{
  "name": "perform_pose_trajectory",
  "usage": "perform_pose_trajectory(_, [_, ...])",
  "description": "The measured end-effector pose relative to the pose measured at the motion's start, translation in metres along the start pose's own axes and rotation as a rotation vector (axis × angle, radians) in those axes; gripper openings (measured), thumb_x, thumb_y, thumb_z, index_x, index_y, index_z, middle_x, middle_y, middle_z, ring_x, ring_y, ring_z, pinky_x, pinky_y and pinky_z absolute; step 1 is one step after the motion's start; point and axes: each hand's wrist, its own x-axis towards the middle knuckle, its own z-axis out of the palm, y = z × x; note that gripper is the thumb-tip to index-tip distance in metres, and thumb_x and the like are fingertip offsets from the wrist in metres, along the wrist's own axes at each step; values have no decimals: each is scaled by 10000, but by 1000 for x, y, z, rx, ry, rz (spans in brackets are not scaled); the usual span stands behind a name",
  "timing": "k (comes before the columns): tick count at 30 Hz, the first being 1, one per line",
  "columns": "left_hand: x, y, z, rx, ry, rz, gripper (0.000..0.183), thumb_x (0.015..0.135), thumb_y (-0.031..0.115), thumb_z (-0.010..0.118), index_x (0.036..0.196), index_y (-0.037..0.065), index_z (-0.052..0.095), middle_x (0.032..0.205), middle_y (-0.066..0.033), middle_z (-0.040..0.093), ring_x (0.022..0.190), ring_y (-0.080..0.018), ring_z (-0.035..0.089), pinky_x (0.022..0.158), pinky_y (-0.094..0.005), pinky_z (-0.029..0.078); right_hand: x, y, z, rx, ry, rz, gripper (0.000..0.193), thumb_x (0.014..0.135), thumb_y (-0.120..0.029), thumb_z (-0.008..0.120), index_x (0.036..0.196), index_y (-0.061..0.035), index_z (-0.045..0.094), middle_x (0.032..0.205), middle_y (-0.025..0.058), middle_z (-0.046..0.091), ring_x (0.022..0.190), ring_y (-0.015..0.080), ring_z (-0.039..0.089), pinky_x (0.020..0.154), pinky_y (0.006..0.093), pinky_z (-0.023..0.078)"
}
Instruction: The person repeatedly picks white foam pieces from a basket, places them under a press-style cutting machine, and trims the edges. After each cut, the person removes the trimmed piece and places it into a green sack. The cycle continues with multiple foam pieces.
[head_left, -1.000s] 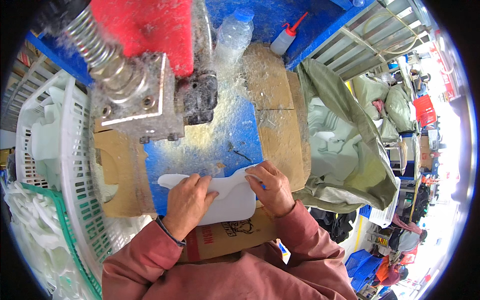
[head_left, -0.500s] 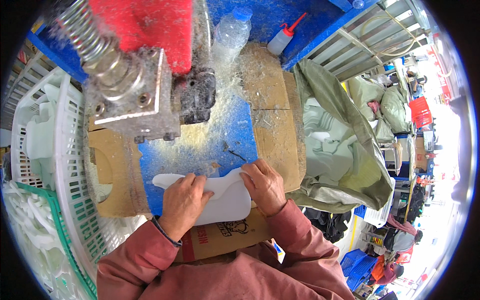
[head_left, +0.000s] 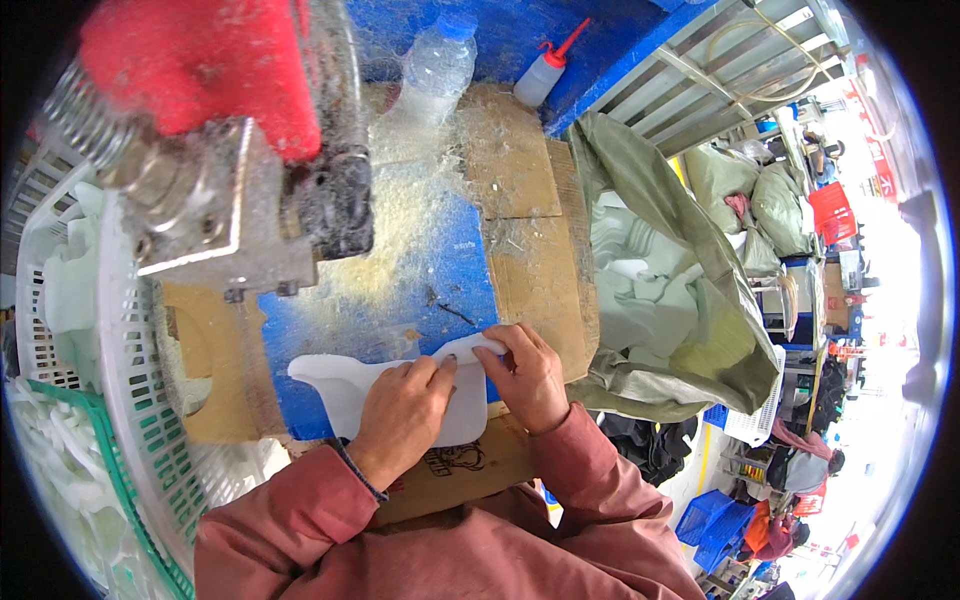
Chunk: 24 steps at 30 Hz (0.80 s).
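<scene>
A flat white piece with a curved outline (head_left: 335,375) lies at the near edge of the blue work surface (head_left: 430,260), its narrow tip toward the left. My left hand (head_left: 405,415) is closed over its middle, with the fingertips pressing the upper edge. At the right end my right hand (head_left: 530,375) pinches the piece between thumb and fingers. The two hands are close together, not touching. Above and to the left stands a dusty metal machine head (head_left: 225,205) with a red cover (head_left: 200,65).
Pale dust (head_left: 370,265) coats the surface. White pieces fill a green-grey sack (head_left: 690,385) at right and a white basket (head_left: 120,300) at left. A clear bottle (head_left: 437,70) and a red-tipped squeeze bottle (head_left: 540,80) stand behind. Cardboard (head_left: 540,280) lines the right side.
My left hand has slid right along the white piece, nearer to my right hand. My right hand still grips the right end. The whole view has shifted slightly.
</scene>
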Motion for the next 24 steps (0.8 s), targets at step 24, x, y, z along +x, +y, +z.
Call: perform_pose_trajectory(24, [1,4,3,-18,-44,-68,411,845,83,786,1230,-20,689,947,-124,620,849,-305,664,780,-423,534,-4,22,7,299,146,197,59,948,21,719,1001,-5,715,881,9,658,764,80,601,672,251,489])
